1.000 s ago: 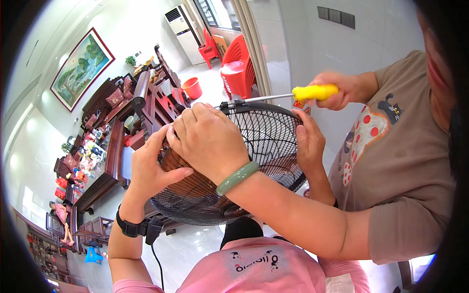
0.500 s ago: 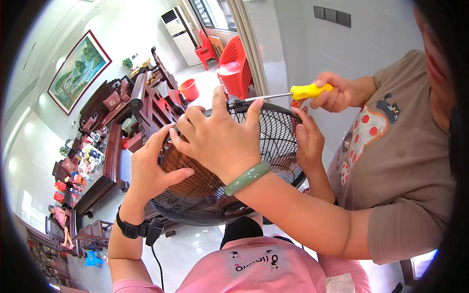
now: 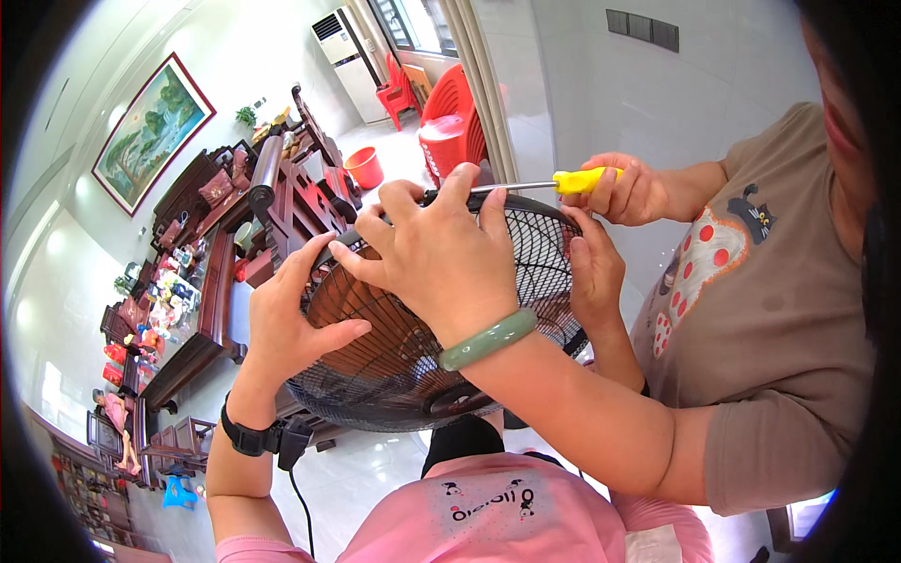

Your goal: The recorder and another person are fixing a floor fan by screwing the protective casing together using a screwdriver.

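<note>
A round black fan guard (image 3: 404,385) of thin wire sits before me, its rim tilted up. My left hand (image 3: 286,319), with a black strap at the wrist, grips the left rim, fingers on the edge and thumb out over the wires. On the right rim rests my right hand (image 3: 595,267), fingers hooked over the edge; the co-worker's arm hides part of my forearm. A co-worker's hand with a green bangle (image 3: 488,340) presses at the top rim. Their other hand holds a yellow-handled screwdriver (image 3: 574,181), its shaft reaching to the rim; the tip is hidden behind fingers.
The co-worker in a brown shirt (image 3: 788,281) stands close on the right. Dark wooden furniture (image 3: 221,291) and a long table of small items fill the left. Red chairs (image 3: 455,113) and a red bucket (image 3: 363,167) stand farther back. A black cable (image 3: 305,511) hangs from my left wrist.
The screwdriver and the hand on its handle have shifted slightly left and down. The bangled hand has moved a little right, its fingers now around the shaft's end. My hands stay in place.
</note>
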The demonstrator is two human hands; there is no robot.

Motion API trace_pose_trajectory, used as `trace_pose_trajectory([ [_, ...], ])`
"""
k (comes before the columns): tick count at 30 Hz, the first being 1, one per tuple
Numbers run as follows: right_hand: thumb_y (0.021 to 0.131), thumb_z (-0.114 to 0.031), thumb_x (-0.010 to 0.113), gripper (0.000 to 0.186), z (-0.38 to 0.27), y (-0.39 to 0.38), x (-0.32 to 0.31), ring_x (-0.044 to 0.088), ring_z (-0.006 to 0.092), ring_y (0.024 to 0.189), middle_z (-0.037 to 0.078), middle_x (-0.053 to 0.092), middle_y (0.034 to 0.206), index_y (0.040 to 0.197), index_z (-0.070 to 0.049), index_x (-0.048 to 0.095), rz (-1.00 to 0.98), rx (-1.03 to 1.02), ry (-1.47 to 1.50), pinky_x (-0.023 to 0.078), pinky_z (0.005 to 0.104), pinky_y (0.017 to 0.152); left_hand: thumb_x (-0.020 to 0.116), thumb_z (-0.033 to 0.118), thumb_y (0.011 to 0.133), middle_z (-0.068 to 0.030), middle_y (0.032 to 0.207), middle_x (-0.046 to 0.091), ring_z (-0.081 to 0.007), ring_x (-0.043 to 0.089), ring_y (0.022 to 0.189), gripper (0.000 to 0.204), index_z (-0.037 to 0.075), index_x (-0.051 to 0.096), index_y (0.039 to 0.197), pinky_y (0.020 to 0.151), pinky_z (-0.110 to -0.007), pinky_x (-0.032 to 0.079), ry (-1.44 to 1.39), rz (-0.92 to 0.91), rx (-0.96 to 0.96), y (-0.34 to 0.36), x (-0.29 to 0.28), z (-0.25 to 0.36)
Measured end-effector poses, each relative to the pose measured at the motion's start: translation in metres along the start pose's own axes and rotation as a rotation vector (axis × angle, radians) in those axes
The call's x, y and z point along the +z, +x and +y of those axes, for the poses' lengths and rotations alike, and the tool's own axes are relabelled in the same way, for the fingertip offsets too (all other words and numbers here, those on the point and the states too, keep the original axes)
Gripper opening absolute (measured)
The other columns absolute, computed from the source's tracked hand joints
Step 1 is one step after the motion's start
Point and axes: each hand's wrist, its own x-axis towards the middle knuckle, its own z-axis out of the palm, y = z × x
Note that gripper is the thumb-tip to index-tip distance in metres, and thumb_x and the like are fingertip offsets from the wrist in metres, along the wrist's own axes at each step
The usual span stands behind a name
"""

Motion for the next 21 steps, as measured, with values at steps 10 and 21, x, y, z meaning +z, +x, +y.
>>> trace_pose_trajectory([
  [10, 0.099, -0.042, 0.06, 0.025, 0.017, 0.003, 0.01, 0.061, 0.0347, 0.102, 0.004, 0.057, 0.115, 0.123, -0.038, 0.067, 0.019, 0.004, 0.085, 0.056, 0.0512, 0.084, 0.092, 0.05, 0.063, -0.016, 0.115, 0.07, -0.0305, 0.071, 0.098, 0.097, 0.006, 0.055, 0.141, 0.084, -0.038, 0.056, 0.009, -0.002, 0.009, 0.006, 0.003, -0.004],
  [21, 0.097, -0.035, 0.063, 0.03, 0.013, 0.004, 0.008, 0.057, 0.0256, 0.114, -0.001, 0.058, 0.116, 0.126, -0.042, 0.065, -0.028, 0.056, 0.077, 0.055, 0.0502, 0.083, 0.093, 0.048, 0.061, -0.0153, 0.114, 0.07, -0.029, 0.071, 0.096, 0.098, 0.006, 0.056, 0.141, 0.081, -0.037, 0.056, -0.033, -0.017, -0.064, 0.0, 0.005, -0.006],
])
